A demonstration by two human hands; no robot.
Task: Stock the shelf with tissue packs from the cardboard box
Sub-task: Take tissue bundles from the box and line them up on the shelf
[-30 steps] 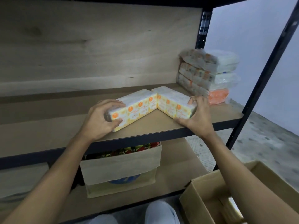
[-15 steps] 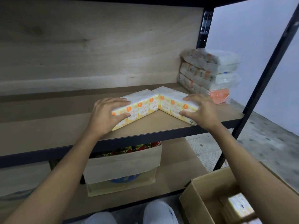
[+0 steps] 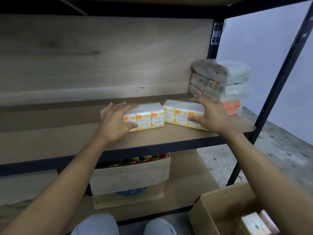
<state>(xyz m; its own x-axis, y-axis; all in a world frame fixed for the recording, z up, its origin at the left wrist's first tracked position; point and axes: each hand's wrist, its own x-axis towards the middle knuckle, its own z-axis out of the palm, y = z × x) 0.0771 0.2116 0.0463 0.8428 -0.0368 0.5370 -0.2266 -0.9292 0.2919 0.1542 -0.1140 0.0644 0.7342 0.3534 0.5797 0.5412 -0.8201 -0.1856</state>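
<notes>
Head view: spread-fingered left hand (image 3: 116, 122) and right hand (image 3: 209, 116) hide the outer ends of two tissue packs (image 3: 149, 118).

Middle shelf (image 3: 50, 133): left pack (image 3: 149, 116) and right pack (image 3: 181, 112) side by side near the front edge, seemingly touching at one corner.
Right rear corner: stack of packs (image 3: 220, 82), just behind the right pack.
Lower shelf: another box (image 3: 130, 173), below the left pack.
Floor, front right: cardboard box (image 3: 211, 211), packs inside.
</notes>
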